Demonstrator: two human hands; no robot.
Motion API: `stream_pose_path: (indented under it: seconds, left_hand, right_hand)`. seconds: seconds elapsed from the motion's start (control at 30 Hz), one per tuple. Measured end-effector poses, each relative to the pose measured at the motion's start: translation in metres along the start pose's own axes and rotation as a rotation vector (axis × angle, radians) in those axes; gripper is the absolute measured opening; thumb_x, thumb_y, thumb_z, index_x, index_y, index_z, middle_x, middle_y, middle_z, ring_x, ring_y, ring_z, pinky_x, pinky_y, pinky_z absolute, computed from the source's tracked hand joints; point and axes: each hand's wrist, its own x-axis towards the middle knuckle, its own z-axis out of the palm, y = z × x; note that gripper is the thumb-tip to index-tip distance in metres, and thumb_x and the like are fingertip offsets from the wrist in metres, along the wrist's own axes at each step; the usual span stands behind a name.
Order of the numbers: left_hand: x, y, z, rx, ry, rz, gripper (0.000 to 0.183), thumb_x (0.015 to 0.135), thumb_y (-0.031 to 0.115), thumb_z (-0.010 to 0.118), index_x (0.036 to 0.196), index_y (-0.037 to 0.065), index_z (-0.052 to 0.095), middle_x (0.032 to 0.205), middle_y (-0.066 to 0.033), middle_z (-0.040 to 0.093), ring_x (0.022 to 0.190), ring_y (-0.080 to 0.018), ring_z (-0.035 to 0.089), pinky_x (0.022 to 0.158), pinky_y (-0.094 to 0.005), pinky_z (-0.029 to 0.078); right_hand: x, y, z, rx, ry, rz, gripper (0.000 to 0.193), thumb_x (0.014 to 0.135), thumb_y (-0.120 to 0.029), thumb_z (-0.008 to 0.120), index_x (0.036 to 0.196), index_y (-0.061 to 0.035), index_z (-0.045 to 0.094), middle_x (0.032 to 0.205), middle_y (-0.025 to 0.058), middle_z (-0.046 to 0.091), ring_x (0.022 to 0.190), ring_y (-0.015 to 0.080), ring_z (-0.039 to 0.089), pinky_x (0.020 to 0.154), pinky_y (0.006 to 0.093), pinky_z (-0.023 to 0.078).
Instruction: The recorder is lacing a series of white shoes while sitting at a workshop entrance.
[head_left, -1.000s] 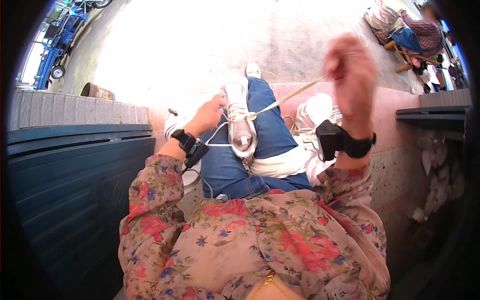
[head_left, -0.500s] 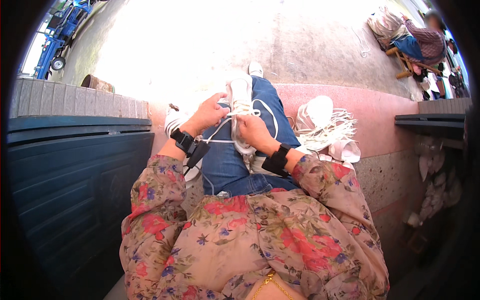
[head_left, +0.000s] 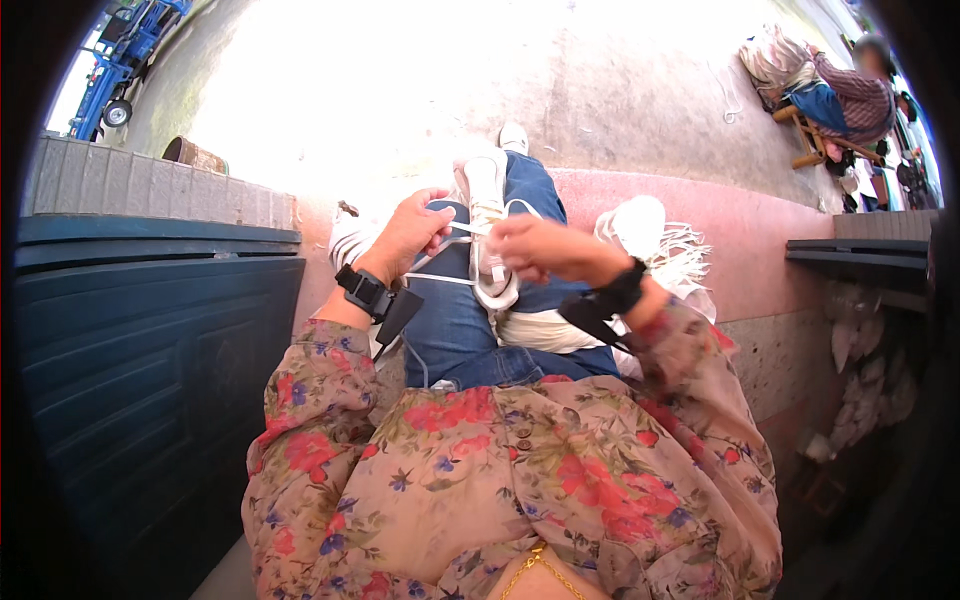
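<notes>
With the white shoe (head_left: 486, 182) lying across the jeans (head_left: 440, 345), the left hand (head_left: 408, 234) pinches the lace (head_left: 462, 228) over their left leg — the blurred right hand's (head_left: 548, 248) grip I cannot tell — so even, gentle tension should prevent twists.
</notes>
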Motion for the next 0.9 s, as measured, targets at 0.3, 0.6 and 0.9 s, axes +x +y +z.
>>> stream_pose_path:
  seconds: [0.3,0.6,0.9]
  left_hand:
    - [-0.011,0.015,0.015,0.558,0.043,0.115,0.033,0.083,0.012,0.052,0.112,-0.002,0.05,0.072,-0.0049,0.056,0.049,-0.0069,0.049,0.041,-0.0187,0.04]
    - [-0.04,0.028,0.058,0.483,-0.351,0.673,0.024,0.086,0.012,0.052,0.106,0.0,0.056,0.069,-0.0024,0.057,0.052,-0.007,0.054,0.046,-0.0203,0.044]
    - [-0.037,0.064,-0.088,-0.412,0.325,0.414,0.025,0.091,0.023,0.046,0.1,0.0,0.05,0.07,0.0013,0.045,0.043,-0.0032,0.036,0.034,-0.0144,0.027]
  right_hand:
    - [-0.126,-0.111,0.047,0.471,-0.081,-0.916,0.017,0.094,-0.014,0.031,0.103,-0.0032,0.041,0.054,-0.0065,0.033,0.041,0.0036,0.035,0.049,0.0204,0.034]
    - [-0.085,-0.116,0.035,-0.105,0.446,-1.079,0.022,0.091,-0.015,0.039,0.104,-0.0028,0.052,0.078,0.0036,0.053,0.075,0.0123,0.052,0.076,0.0287,0.039]
    - [-0.077,-0.014,-0.106,0.331,0.949,-0.671,0.023,0.088,-0.023,0.05,0.068,-0.0108,0.047,0.057,0.0002,0.043,0.051,0.0082,0.041,0.046,0.0227,0.035]
